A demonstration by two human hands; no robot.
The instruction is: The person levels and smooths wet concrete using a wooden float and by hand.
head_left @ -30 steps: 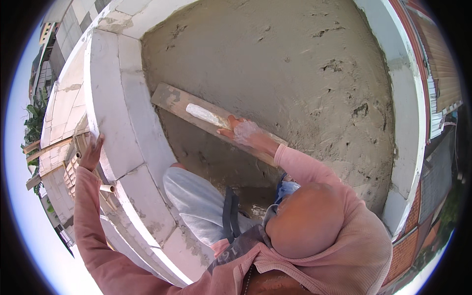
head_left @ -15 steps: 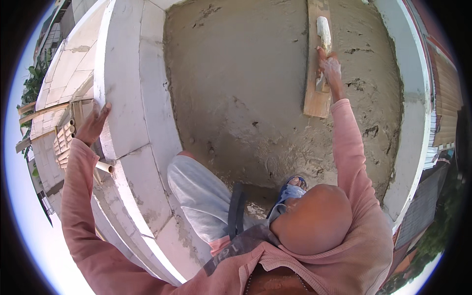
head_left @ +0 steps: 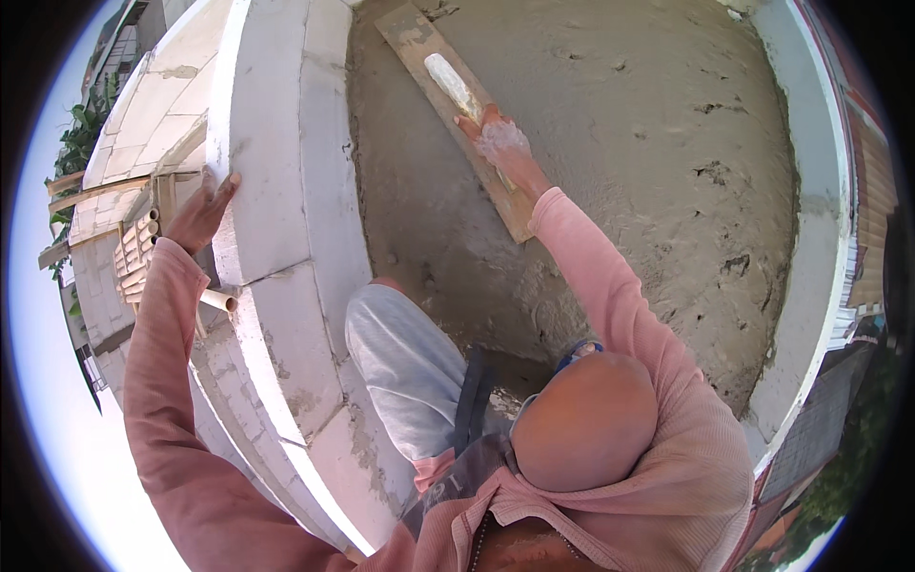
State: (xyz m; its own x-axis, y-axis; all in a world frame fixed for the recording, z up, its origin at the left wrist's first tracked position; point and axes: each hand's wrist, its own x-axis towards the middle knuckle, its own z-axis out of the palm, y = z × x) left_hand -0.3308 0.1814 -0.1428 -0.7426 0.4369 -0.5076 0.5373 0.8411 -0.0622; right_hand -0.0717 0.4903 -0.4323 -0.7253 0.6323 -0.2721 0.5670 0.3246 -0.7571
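My right hand (head_left: 505, 148) is wrapped round the pale handle of a long wooden float (head_left: 441, 107). The float lies on wet grey mortar (head_left: 639, 162), slanting from the far left down toward the middle, close to the left wall. White residue coats the back of that hand. My left hand (head_left: 200, 217) rests on the outer top edge of the pale block wall (head_left: 272, 143), its fingers apart and nothing held in them. Behind the float the mortar looks smooth; toward the right side it is rough and pitted.
A second low wall (head_left: 815, 219) bounds the mortar on the right. Bamboo poles (head_left: 133, 253) and wooden boards (head_left: 100, 195) stand outside the left wall. My bent legs, one in grey trousers (head_left: 405, 357), take up the near side of the mortar bed.
My right hand has swept the float from the right across the mortar to the left, and the float has turned from nearly straight to slanted. My left hand stays on the wall edge.
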